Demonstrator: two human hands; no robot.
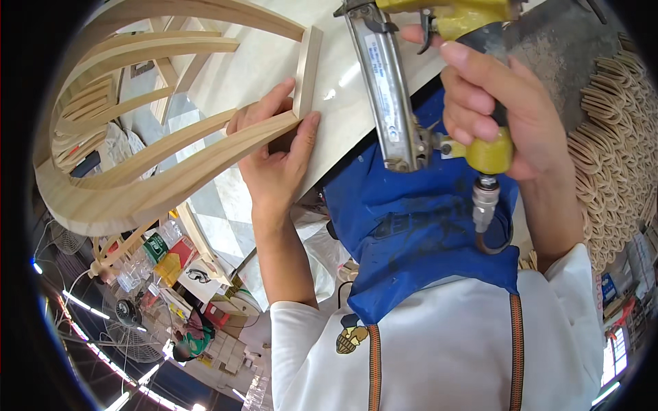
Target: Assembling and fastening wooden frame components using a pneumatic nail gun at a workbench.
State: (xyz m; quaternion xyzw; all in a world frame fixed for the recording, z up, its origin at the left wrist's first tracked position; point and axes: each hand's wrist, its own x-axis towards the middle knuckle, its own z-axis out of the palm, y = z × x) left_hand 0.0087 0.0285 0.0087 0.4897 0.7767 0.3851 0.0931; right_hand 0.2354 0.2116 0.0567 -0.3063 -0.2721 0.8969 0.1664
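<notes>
In my right hand [500, 103] is a yellow and silver pneumatic nail gun [384, 82], its index finger near the trigger and an air hose fitting at the grip's lower end. The gun hangs over the table's edge, apart from the wood. My left hand [277, 147] is wrapped round the corner of a pale wooden frame [185, 161], thumb and fingers on either side of the joint. The frame has curved slats that join a short straight crosspiece [308, 72]. Part of my left palm is hidden behind the wood.
A light-topped table [343, 75] lies under the frame. Stacks of curved wooden pieces [617, 151] stand at the right. A plastic bottle [156, 246] and clutter sit at the lower left, with a fan [129, 312] and another person in green [195, 335] beyond. A blue apron [418, 212] covers my lap.
</notes>
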